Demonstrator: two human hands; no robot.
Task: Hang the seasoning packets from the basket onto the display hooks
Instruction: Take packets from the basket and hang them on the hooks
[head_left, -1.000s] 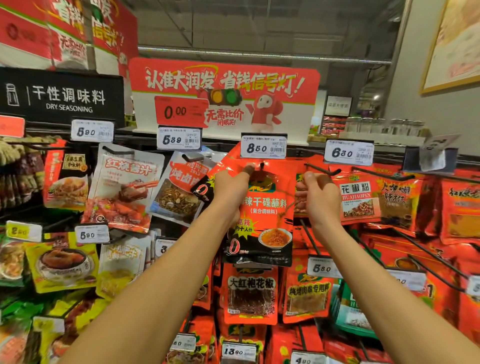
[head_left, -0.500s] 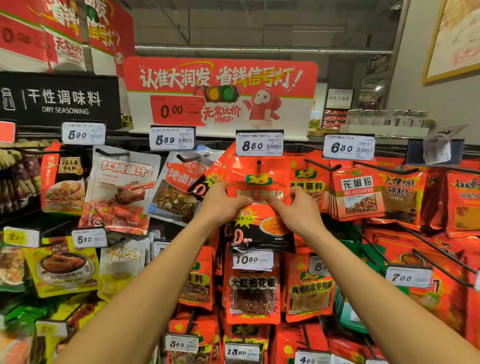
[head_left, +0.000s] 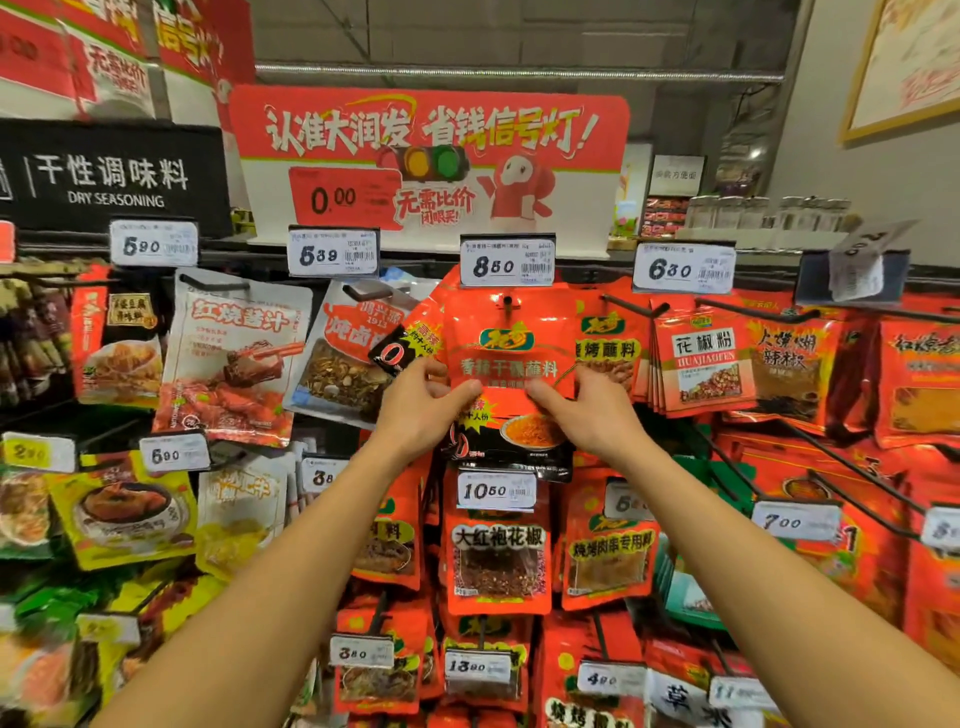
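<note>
Both hands are up at the shelf of hanging packets. The left hand (head_left: 418, 410) and the right hand (head_left: 592, 415) each pinch the red seasoning packet (head_left: 511, 364) with curled fingers, one on each side of its middle. The packet hangs on the display hook (head_left: 506, 303) just under the 8.50 price tag (head_left: 506, 261), in the top row. More red packets hang close behind it and to its right. Below it hangs a chili packet (head_left: 498, 561) under the 10.50 tag (head_left: 496, 490). A black dry seasoning sign (head_left: 111, 179) sits far up on the left.
</note>
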